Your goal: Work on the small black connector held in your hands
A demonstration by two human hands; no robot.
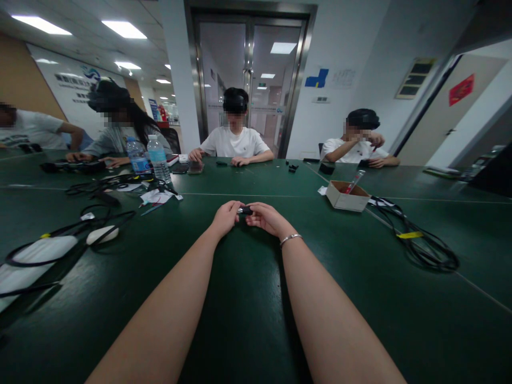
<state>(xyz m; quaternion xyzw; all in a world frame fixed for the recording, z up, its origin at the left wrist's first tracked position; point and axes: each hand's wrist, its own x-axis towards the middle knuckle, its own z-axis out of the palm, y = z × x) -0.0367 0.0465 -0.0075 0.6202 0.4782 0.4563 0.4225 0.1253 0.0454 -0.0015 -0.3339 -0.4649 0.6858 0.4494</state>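
Observation:
Both my arms reach forward over a dark green table (248, 298). My left hand (226, 216) and my right hand (267, 217) meet at the middle, fingers curled. Between them they pinch a small black object (245, 210) with a pale end, held just above the tabletop. I cannot make out what the object is. A thin silver bracelet (290, 238) circles my right wrist.
A small open cardboard box (346, 196) with a red-and-white stick in it stands to the right. Black cables (424, 240) coil at far right, more cables and white pads at left. Two water bottles (158, 158) stand at back left. Several other people sit around the table's far side.

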